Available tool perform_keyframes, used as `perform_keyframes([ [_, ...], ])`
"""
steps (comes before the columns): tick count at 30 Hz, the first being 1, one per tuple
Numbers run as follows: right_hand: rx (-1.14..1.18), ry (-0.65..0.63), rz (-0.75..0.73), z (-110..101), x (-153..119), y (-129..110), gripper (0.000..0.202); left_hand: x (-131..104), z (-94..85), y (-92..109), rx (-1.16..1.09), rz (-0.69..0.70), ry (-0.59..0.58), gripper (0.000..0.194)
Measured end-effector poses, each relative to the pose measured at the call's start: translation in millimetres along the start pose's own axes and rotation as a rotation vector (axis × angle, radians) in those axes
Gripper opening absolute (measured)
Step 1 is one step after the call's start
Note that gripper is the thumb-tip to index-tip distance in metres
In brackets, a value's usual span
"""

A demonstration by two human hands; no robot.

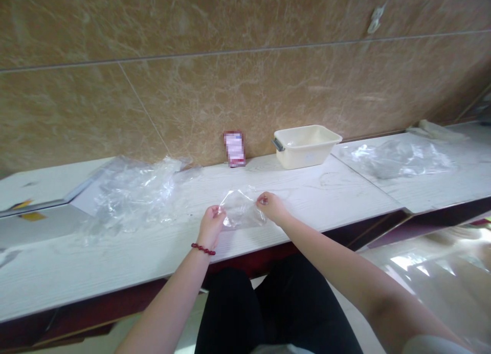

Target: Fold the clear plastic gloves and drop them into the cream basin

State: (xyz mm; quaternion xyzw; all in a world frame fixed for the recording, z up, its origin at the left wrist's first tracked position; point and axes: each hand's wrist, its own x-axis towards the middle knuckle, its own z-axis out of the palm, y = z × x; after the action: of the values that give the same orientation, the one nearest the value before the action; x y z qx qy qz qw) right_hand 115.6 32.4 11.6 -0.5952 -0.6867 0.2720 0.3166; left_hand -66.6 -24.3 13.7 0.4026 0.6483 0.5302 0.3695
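A clear plastic bag (242, 211) is stretched between my two hands, just over the white wood-grain counter (299, 195). My left hand (213, 222), with a dark red bead bracelet (203, 249) at the wrist, pinches the bag's left edge. At the opposite edge, my right hand (270, 206) has its thumb and fingers closed on the plastic. The bag looks flat, and I see nothing inside it.
A heap of clear plastic bags (141, 190) lies to the left, more clear plastic (402, 159) to the right. A cream plastic bin (305, 154) with a grey handle and a phone (235, 149) stand by the marble wall. A cloth (437, 131) lies far right.
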Motion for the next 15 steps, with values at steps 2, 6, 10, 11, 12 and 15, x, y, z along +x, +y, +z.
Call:
perform_keyframes([
  [2, -0.006, 0.007, 0.000, 2, 1, -1, 0.010, 2, 0.4, -1, -0.018, -0.017, -0.011, 0.028],
  [6, -0.008, 0.009, 0.006, 4, 3, -5, 0.008, 5, -0.5, -3, 0.000, -0.019, -0.016, 0.033],
  [10, 0.053, 0.032, 0.038, 6, 3, -6, 0.024, 11, 0.2, -6, 0.058, 0.024, -0.015, 0.039],
  [11, 0.071, 0.040, 0.034, 7, 3, -5, 0.029, 12, 0.7, -7, 0.069, 0.029, -0.018, 0.039],
  [12, 0.083, 0.047, 0.024, 8, 3, -4, 0.034, 14, 1.1, -7, 0.076, 0.032, -0.021, 0.040],
  [15, 0.090, 0.059, -0.013, 12, 4, 1, 0.038, 20, -1.2, -9, 0.078, 0.042, -0.021, 0.042],
])
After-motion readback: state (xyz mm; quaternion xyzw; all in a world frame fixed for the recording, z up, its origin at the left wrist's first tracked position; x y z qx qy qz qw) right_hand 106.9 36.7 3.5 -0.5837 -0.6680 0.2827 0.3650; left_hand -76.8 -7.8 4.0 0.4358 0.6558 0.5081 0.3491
